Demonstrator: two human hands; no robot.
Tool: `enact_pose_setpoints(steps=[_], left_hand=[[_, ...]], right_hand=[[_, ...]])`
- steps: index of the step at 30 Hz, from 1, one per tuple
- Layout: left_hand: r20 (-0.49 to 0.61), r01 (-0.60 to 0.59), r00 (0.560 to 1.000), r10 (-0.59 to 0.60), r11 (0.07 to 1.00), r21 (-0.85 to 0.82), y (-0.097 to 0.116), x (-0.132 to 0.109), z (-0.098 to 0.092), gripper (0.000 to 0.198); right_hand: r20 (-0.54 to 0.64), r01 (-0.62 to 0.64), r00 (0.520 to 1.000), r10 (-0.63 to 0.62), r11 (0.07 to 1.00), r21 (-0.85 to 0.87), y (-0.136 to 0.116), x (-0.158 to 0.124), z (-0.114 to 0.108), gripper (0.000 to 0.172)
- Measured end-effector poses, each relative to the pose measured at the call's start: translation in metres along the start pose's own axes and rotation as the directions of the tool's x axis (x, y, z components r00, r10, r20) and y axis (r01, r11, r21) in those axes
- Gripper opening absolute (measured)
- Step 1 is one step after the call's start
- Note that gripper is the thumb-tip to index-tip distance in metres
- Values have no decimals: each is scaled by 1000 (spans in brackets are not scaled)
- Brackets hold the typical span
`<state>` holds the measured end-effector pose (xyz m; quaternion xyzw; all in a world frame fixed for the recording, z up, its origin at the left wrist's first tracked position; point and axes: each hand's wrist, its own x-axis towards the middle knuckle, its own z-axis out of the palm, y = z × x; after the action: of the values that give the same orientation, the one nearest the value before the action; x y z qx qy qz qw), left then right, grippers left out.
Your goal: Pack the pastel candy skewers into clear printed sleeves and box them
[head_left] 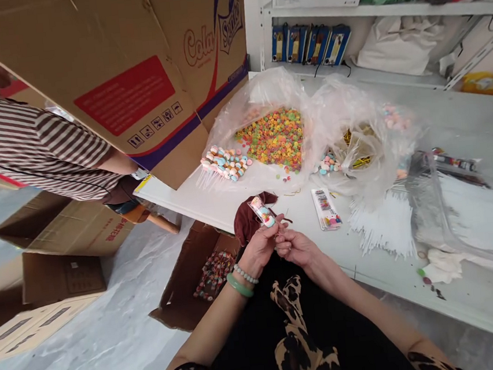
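Observation:
My left hand (259, 248), wearing a green bangle and a beaded bracelet, pinches a clear packet of pink and white candy (261, 211) upright. My right hand (294, 247) meets it just below, its fingertips curled close to the packet; whether they hold anything is hidden. A dark maroon cloth (249, 216) lies behind the packet. On the white table (274, 205), clear bags hold colourful candy rings (274, 138) and marshmallow-like candies (225, 164). A bundle of white sticks (379, 224) and a small packaged card of candy (326, 209) lie to the right of my hands.
An open carton with candy sticks (214, 275) sits on the floor by the table edge. A large cardboard box (122, 75) hangs in at upper left, above a co-worker in a striped shirt (37, 147). Shelves (387, 11) stand behind the table.

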<state>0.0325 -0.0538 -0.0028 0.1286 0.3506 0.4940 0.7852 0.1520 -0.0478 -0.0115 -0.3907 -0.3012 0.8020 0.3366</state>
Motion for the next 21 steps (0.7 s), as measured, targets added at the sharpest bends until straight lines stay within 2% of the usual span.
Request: enact_pose_setpoints(steps=[2,4,5,7,9,10,11,12,14,16,17,19,21], left_hand=[[109,1,994,-13,994,106,5,-8,-9,36],[162,-15,987,-21,976,219,7,-16,-17,36],[156,-32,988,-11,961,274,7,-20,-21,36],[85,-92,994,65,923,374,8,-25,-28,34],[-4,-151,985,171,881,449,9,-29,-33,32],[-33,-155,981,193,868,471,10,-30,-34,32],[-43,-134,983,176,865,484,9,-31,-35,33],[-35,-92,992,124,867,490,9,-31,-35,34],[1,20,1000,-24,879,477,4,-31,-35,38],[-10,114,992,-122,891,439,-4,-30,-35,41],[-51,136,991,-126,899,417,-9,-28,-36,41],[-175,120,983,-49,899,421,-20,-25,-40,40],[-261,8,954,148,858,514,-28,-22,-45,38]], right_hand=[[152,-175,978,141,955,240,4,-2,-3,15],[168,-212,971,171,938,273,8,-5,-4,17],[139,-189,977,162,960,208,10,-7,-4,18],[6,-68,998,68,996,-54,12,-9,-1,19],[-143,93,978,-154,927,-364,10,-10,4,17],[-175,147,952,-252,875,-461,8,-10,8,17],[-176,179,937,-300,850,-496,6,-8,12,21],[-162,186,943,-292,861,-473,5,-6,16,24],[-129,113,978,-161,942,-316,5,0,23,30],[-176,20,983,-43,991,-129,9,7,27,34],[-232,11,972,-24,998,-58,13,11,28,35],[-342,55,939,-42,998,30,19,16,28,35],[-368,82,928,-64,996,33,22,19,23,35]])
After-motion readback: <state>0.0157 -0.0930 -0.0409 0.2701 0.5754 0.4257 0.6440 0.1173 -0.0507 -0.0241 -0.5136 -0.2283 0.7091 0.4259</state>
